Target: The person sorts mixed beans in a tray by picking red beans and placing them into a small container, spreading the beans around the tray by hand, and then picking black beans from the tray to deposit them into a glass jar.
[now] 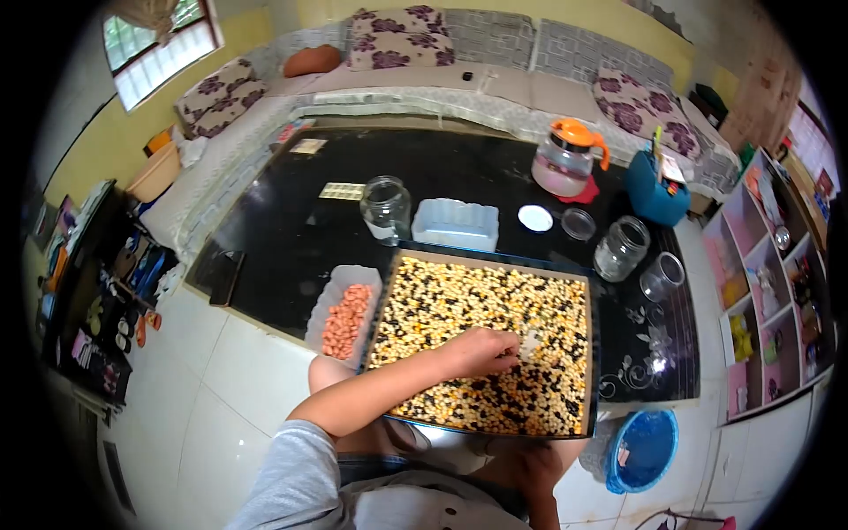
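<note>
A shallow box (594,389) full of mixed yellow, pale and black kernels or beans (477,291) rests in front of me, over my lap and against the table edge. My left hand (481,352) reaches into it, its fingers curled together at the surface of the kernels. What they pinch, if anything, is hidden. Just beyond the fingertips a small pale patch shows among the kernels. Below the box's near edge, by my leg, is my right hand (537,466), with its fingers mostly out of sight. A translucent tub (371,296) of pinkish peanuts (347,322) stands left of the box.
On the black table (274,221) stand a glass jar (385,212), a plastic tub (455,225), an orange-lidded pitcher (565,163), another jar (622,249), a cup (662,277), lids and a blue holder (658,194). A blue bin (649,450) is on the floor at right.
</note>
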Tool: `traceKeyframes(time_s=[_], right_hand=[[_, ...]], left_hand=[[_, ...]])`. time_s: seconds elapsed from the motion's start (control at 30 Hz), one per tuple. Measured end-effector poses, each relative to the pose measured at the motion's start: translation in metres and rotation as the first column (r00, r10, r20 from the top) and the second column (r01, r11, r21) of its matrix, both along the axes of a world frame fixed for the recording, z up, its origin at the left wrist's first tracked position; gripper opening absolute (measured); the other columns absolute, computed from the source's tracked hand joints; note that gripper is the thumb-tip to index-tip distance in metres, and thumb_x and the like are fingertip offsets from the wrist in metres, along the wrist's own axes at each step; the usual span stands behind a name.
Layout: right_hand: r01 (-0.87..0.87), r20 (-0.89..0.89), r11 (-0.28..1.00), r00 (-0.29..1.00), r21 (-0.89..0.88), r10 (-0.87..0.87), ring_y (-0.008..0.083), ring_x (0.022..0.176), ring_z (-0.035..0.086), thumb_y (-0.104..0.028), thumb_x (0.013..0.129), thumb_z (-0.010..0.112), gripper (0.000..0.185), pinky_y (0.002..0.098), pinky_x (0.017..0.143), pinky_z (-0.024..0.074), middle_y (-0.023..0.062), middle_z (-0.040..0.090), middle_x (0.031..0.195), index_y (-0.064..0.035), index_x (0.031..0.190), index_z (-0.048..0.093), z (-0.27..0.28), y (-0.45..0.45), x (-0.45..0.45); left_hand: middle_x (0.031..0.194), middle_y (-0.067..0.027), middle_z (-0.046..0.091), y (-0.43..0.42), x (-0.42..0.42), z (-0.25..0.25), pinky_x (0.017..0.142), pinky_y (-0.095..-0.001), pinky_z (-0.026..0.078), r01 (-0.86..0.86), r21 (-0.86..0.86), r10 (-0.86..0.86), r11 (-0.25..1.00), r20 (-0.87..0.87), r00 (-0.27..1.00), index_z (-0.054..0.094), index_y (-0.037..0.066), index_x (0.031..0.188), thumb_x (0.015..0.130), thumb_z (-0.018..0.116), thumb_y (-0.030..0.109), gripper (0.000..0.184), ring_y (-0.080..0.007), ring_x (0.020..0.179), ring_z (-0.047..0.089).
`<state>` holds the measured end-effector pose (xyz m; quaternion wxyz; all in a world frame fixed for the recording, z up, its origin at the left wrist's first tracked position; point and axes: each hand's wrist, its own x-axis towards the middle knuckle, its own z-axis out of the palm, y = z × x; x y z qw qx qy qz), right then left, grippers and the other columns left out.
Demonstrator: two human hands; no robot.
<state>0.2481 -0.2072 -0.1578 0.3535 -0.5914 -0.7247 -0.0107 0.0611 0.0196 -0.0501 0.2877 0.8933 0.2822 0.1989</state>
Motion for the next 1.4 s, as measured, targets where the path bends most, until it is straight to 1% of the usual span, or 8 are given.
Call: traceKeyframes(time_s=[0.07,0.23,0.47,0.63,0.7,0.93,1.27,1.4], right_hand=[[0.033,-0.036,0.997,0.999,-0.076,-0.036,0.0242,0.066,0.057,-0.012,0.061,0.066,0.016,0.0355,0.061,0.0447,0.0039,0.060,0.072,-0.0129,0.076,0.066,-0.006,-0.001,0.001],[0.017,-0.043,0.998,0.999,-0.062,-0.020,0.0275,0.066,0.057,-0.010,0.059,0.064,0.014,0.0376,0.060,0.0454,0.0076,0.059,0.072,-0.0085,0.072,0.063,-0.004,0.001,-0.001],[-0.005,-0.055,0.994,0.999,-0.109,-0.001,0.0283,0.071,0.058,-0.010,0.059,0.064,0.014,0.0380,0.063,0.0455,0.0093,0.062,0.079,-0.0079,0.072,0.063,-0.004,0.004,-0.002],[0.012,-0.068,0.996,0.998,-0.088,-0.018,0.0286,0.075,0.058,-0.011,0.063,0.063,0.013,0.0385,0.065,0.0456,0.0095,0.062,0.084,-0.0093,0.076,0.064,-0.012,-0.003,0.002],[0.028,-0.055,0.993,0.998,-0.111,-0.034,0.0285,0.076,0.058,-0.012,0.064,0.063,0.014,0.0387,0.066,0.0457,0.0095,0.062,0.085,-0.0093,0.078,0.065,-0.020,-0.005,0.005],[0.031,-0.086,0.993,0.995,-0.111,-0.040,0.0281,0.075,0.059,-0.010,0.063,0.064,0.013,0.0382,0.066,0.0469,0.0098,0.063,0.083,-0.0079,0.075,0.065,-0.010,-0.005,0.003],[0.033,-0.065,0.994,0.997,-0.107,-0.041,0.0297,0.075,0.059,-0.010,0.062,0.067,0.012,0.0390,0.066,0.0469,0.0109,0.062,0.082,-0.0077,0.073,0.064,-0.006,-0.003,0.001],[0.003,-0.080,0.996,0.997,-0.090,-0.010,0.0291,0.075,0.059,-0.013,0.061,0.067,0.014,0.0389,0.065,0.0466,0.0100,0.063,0.081,-0.0081,0.074,0.064,-0.004,-0.001,-0.001]], left_hand=[[0.078,-0.0086,0.063,-0.005,-0.017,0.020,0.060,-0.0346,0.051,-0.043,-0.065,0.046,0.997,0.040,0.998,0.058,0.007,0.088,0.080,0.063,0.015,0.013,-0.0236,0.072,0.064],[0.085,-0.0069,0.066,-0.008,-0.088,0.040,0.066,-0.0282,0.051,-0.309,0.144,0.269,0.940,0.244,0.932,0.066,0.006,0.089,0.077,0.068,0.013,0.014,-0.0195,0.074,0.064],[0.088,-0.0106,0.065,-0.009,-0.184,0.056,0.070,-0.0304,0.052,-0.620,0.133,0.608,0.773,0.125,0.784,0.066,0.004,0.095,0.076,0.066,0.008,0.020,-0.0244,0.077,0.064],[0.094,-0.0106,0.064,-0.009,-0.152,0.056,0.076,-0.0294,0.049,-0.573,-0.019,0.569,0.819,0.141,0.810,0.065,0.002,0.096,0.074,0.067,0.005,0.023,-0.0228,0.086,0.062],[0.093,-0.0106,0.064,-0.003,-0.125,0.047,0.076,-0.0304,0.050,-0.414,0.117,0.396,0.903,0.148,0.906,0.065,0.003,0.096,0.075,0.067,0.007,0.022,-0.0238,0.086,0.062],[0.097,-0.0095,0.062,0.004,-0.012,0.004,0.079,-0.0342,0.050,0.114,0.058,-0.113,0.992,-0.028,0.993,0.063,0.005,0.098,0.077,0.064,0.011,0.022,-0.0275,0.086,0.061],[0.087,-0.0109,0.061,0.010,0.019,-0.031,0.075,-0.0363,0.050,0.215,0.078,-0.201,0.973,-0.160,0.966,0.063,0.003,0.083,0.074,0.058,0.009,0.012,-0.0283,0.082,0.061],[0.083,-0.0070,0.061,0.006,0.010,-0.041,0.064,-0.0360,0.051,0.244,0.287,-0.186,0.926,-0.215,0.959,0.061,0.009,0.086,0.076,0.059,0.015,0.012,-0.0257,0.076,0.062]])
